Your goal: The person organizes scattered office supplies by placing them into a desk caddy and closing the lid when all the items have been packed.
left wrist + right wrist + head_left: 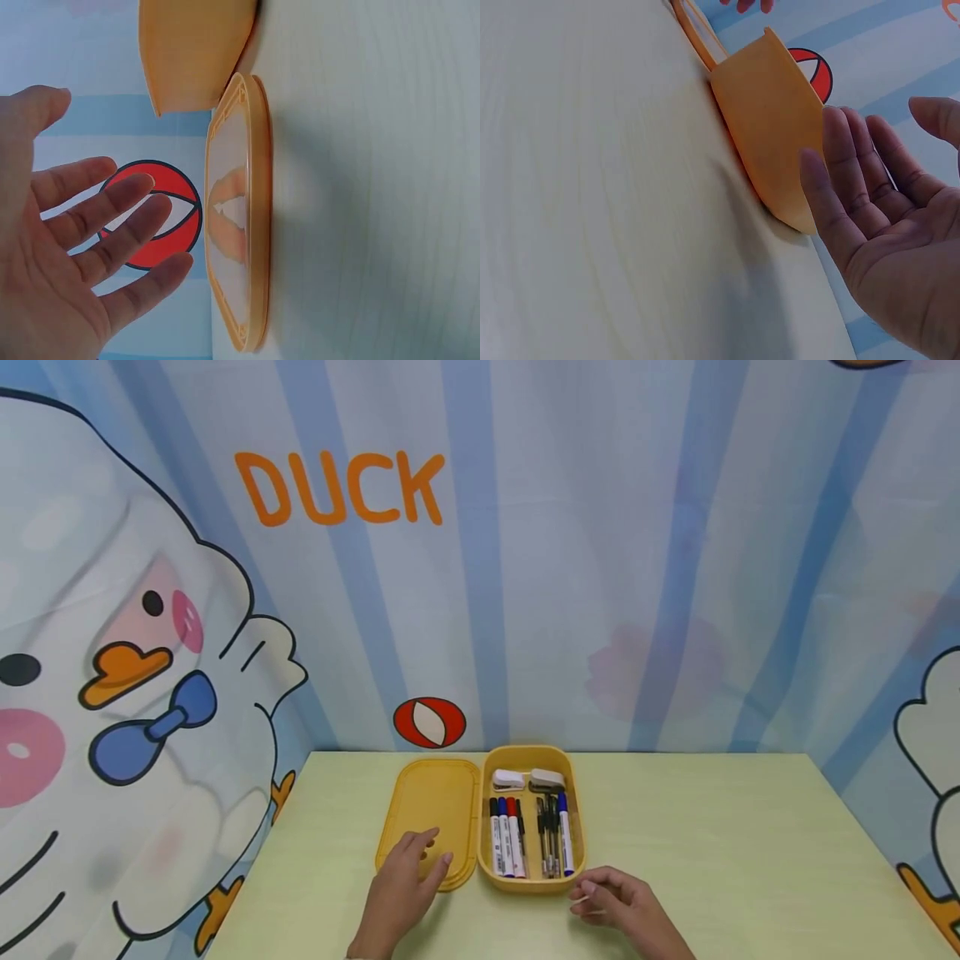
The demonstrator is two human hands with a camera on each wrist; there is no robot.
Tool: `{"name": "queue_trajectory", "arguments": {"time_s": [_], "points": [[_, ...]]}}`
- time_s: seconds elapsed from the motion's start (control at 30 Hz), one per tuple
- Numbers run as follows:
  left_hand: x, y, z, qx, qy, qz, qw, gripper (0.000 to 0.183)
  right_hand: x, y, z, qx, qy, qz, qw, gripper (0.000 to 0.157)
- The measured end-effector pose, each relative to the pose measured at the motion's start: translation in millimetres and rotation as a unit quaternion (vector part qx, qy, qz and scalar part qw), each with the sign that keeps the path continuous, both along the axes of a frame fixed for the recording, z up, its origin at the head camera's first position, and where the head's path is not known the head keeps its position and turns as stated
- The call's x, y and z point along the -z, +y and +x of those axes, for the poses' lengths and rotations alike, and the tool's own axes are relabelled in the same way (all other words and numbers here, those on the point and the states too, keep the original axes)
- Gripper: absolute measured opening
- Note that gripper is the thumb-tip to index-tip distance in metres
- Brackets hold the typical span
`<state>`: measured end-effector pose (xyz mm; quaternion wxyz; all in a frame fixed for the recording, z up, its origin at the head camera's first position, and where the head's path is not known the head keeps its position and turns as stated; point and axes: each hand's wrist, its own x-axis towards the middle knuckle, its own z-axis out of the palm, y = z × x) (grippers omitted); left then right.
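A yellow plastic box stands uncovered at the middle of the table. Inside lie two staplers at the far end, with capped markers in black, blue and red on the left. Several black pens and a blue-capped marker occupy the right side. Flat on the table beside the box is its yellow lid. My left hand hovers above the lid's near part, fingers spread and holding nothing. Near the box's front right corner, my right hand is empty with its fingers loosely bent.
The pale yellow-green table extends to both sides of the box. Behind it hangs a blue-and-white striped curtain printed with ducks and a red ball, close to the table's back edge.
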<state>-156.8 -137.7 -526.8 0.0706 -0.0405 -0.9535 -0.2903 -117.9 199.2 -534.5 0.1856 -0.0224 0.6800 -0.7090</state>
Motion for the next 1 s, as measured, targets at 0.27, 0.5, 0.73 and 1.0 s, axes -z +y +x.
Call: {"name": "queue_trajectory", "arguments": {"time_s": [0.27, 0.5, 0.73, 1.0], "points": [[-0.9, -14, -3.0, -0.040, -0.061, 0.179, 0.9812, 0.060, 1.9, -12, -1.7, -0.017, -0.026, -0.007, 1.000, 0.052], [-6.1, -32, -5.9, -0.115, -0.115, 0.252, 0.9538, 0.069, 4.1, -23, -1.0, -0.029, -0.050, -0.023, 0.998, 0.050], [2.8, -55, -11.5, -0.194, -0.161, 0.287, 0.9241, 0.066, 11.0, -36, 0.1, -0.038, -0.067, -0.034, 0.996, 0.050], [10.1, -69, -19.9, -0.239, -0.203, 0.246, 0.9172, 0.056, 16.9, -57, 1.9, -0.047, -0.094, -0.035, 0.994, 0.052]]}}
